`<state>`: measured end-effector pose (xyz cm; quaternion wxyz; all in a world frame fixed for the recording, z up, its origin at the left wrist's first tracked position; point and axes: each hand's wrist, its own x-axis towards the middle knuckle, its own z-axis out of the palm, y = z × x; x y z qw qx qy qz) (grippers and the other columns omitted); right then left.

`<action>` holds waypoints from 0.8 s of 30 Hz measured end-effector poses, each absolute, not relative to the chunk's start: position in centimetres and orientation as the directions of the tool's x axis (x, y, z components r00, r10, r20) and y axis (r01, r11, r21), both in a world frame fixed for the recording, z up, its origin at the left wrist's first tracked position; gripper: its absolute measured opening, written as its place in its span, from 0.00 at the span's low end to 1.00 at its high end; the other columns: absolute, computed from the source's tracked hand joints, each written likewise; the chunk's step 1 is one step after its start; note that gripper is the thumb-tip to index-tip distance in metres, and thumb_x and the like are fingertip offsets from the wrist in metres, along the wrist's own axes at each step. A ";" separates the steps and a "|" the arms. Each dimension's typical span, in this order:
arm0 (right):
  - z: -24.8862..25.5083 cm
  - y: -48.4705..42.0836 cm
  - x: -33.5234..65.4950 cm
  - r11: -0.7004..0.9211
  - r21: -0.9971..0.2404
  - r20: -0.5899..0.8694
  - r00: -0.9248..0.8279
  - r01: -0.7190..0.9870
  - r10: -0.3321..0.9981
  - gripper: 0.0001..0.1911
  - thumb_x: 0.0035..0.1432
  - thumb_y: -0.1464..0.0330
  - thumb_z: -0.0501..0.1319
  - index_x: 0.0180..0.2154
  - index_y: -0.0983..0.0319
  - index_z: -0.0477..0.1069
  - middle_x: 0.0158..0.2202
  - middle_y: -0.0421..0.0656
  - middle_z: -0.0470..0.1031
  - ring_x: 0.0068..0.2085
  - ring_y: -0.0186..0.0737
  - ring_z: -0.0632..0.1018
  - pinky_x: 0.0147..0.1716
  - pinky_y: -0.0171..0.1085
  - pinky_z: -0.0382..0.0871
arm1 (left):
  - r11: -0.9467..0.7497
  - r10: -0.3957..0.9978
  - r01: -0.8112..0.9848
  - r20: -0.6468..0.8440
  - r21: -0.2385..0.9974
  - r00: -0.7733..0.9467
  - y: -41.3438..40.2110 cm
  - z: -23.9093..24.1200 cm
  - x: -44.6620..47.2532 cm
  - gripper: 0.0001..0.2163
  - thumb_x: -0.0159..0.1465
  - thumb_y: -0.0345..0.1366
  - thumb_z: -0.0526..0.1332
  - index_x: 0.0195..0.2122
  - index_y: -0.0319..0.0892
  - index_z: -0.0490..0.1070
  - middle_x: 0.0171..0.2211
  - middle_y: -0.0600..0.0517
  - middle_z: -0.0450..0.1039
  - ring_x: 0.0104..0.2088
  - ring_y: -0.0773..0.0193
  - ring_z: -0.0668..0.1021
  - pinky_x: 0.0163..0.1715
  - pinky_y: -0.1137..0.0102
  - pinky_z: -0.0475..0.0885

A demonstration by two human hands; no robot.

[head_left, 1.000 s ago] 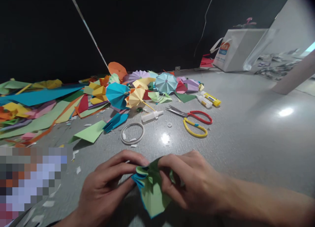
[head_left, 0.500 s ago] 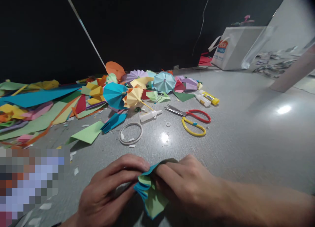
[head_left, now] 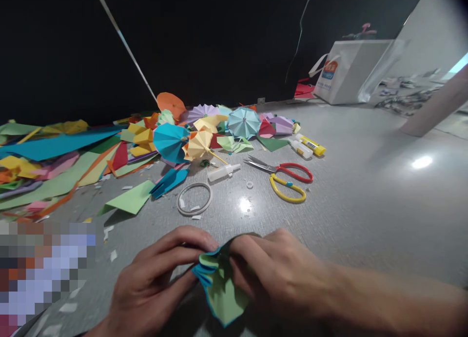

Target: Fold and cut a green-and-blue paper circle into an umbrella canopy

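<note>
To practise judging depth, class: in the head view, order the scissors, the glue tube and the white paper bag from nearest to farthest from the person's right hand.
1. Scissors: straight ahead of the right hand.
2. Yellow-labelled glue tube: beyond them, slightly right.
3. White paper bag: farthest, back right.

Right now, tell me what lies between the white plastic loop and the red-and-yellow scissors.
In the head view, a small white ring sits on the grey table between the loop and the scissors.
</note>
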<state>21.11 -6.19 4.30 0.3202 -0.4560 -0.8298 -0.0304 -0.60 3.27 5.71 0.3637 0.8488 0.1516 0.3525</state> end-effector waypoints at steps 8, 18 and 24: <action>6.6 -6.8 22.2 0.608 -0.330 0.780 -0.154 0.722 0.606 0.08 0.62 0.77 0.62 0.43 0.63 0.73 0.49 0.49 0.78 0.51 0.42 0.79 0.50 0.42 0.76 | -0.355 0.752 0.015 0.276 0.935 0.599 3.5 5.8 -1.3 0.07 0.69 0.42 0.70 0.34 0.48 0.82 0.41 0.50 0.79 0.41 0.60 0.83 0.39 0.74 0.80; 5.4 -5.6 21.6 0.645 -0.375 0.703 -0.250 0.666 0.666 0.04 0.69 0.74 0.61 0.42 0.65 0.75 0.57 0.52 0.76 0.65 0.47 0.70 0.65 0.48 0.69 | -0.584 0.583 -0.023 0.439 0.812 0.684 3.6 6.4 -1.0 0.06 0.68 0.30 0.68 0.37 0.49 0.82 0.39 0.53 0.80 0.40 0.64 0.84 0.42 0.78 0.81; 5.3 -5.7 21.2 0.628 -0.352 0.694 -0.257 0.694 0.673 0.06 0.70 0.75 0.58 0.41 0.64 0.74 0.57 0.51 0.77 0.65 0.47 0.70 0.64 0.49 0.71 | -0.656 0.522 -0.045 0.496 0.753 0.694 3.3 6.5 -0.5 0.07 0.69 0.27 0.66 0.39 0.47 0.81 0.40 0.54 0.81 0.41 0.66 0.84 0.43 0.80 0.80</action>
